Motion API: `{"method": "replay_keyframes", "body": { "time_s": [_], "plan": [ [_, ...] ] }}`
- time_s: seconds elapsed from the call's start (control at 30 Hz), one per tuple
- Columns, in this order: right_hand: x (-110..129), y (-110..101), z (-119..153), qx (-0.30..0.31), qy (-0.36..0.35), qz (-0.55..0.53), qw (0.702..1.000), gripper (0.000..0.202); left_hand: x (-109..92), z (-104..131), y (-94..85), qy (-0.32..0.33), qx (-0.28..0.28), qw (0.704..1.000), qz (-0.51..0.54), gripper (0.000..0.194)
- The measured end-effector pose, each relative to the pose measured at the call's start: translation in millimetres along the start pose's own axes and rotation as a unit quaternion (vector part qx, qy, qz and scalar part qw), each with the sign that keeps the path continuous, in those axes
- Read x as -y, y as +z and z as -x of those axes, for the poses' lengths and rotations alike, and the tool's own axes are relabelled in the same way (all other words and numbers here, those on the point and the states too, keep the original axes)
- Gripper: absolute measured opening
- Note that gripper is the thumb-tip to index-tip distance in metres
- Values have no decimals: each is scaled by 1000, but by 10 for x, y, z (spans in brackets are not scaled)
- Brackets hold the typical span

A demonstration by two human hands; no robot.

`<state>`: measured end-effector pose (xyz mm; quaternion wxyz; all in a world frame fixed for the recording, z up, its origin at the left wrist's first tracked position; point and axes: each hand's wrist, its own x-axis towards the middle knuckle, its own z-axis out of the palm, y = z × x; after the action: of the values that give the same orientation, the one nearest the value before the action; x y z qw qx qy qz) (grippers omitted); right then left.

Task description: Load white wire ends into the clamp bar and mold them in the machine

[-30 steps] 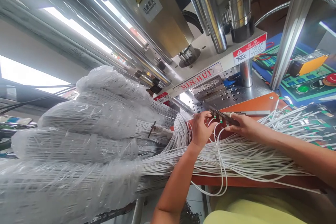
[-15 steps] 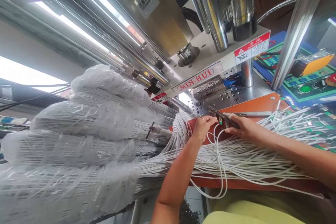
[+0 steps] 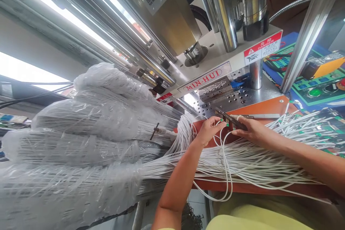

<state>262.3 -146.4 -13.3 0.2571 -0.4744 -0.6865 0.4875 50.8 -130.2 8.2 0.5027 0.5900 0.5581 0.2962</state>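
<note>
My left hand [image 3: 208, 131] is closed in a pinch on the end of a white cable, beside a dark metal mold plate. Small green circuit board pieces [image 3: 228, 124] show at the plate, close to my fingertips. My right hand [image 3: 249, 129] grips the dark metal mold plate [image 3: 234, 120] at its right end, with the thumb below and the fingers on top. Loops of white cable [image 3: 223, 158] hang down from between my hands. Beneath them lies a wide spread of white cables [image 3: 256, 161]. What sits inside the mold plate is partly hidden by my fingers.
Ahead stands a press with a MIN-HUI label [image 3: 204, 79] and a metal bed [image 3: 242, 97]. Plastic-wrapped cable bundles [image 3: 86, 151] fill the left. A control panel [image 3: 315, 86] with a green button is at the right. Cable ends with green boards [image 3: 329, 133] lie below it.
My left hand has shifted slightly, and more green shows near its fingertips at the mold plate. My right hand keeps its grip. The whole view has shifted a little.
</note>
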Motion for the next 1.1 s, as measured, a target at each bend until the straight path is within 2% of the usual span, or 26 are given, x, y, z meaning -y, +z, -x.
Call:
{"method": "replay_keyframes", "body": {
  "time_s": [0.07,0.13,0.2,0.27,0.33,0.4,0.47,0.53,0.63,0.77,0.87,1.0,1.1],
  "plan": [
    [2,-3,2,5,1,-2,1000,34,-19,51,-65,16,36,999,28,37],
    [5,-8,4,7,6,3,1000,34,-38,102,-117,38,34,999,7,38],
    [3,-10,4,9,10,11,1000,34,-70,155,-155,57,-16,994,-90,32],
    [-6,-10,-2,16,16,16,1000,34,-116,208,-186,89,-86,972,-201,23],
    [-19,-6,-10,22,20,18,999,34,-154,251,-218,110,-129,954,-246,21],
    [-28,-2,-17,20,16,16,1000,34,-159,266,-252,90,-123,968,-199,25],
    [-24,-2,-19,12,9,11,1000,33,-126,246,-284,44,-103,989,-92,29],
    [-6,-6,-17,7,6,4,1000,31,-81,199,-304,22,-109,994,18,35],
    [29,-13,-11,6,9,-1,1000,29,-67,131,-299,51,-164,980,99,44],
    [45,-7,-7,6,22,10,1000,30,-188,120,-253,94,-198,968,121,45],
    [34,1,-6,13,25,6,1000,31,-289,130,-217,101,-163,972,140,50],
    [12,4,-14,13,18,-10,1000,30,-368,79,-169,116,-52,981,144,58],
    [0,-2,-22,10,10,-24,1000,30,-421,13,-116,116,-9,987,110,48]
  ]
}}
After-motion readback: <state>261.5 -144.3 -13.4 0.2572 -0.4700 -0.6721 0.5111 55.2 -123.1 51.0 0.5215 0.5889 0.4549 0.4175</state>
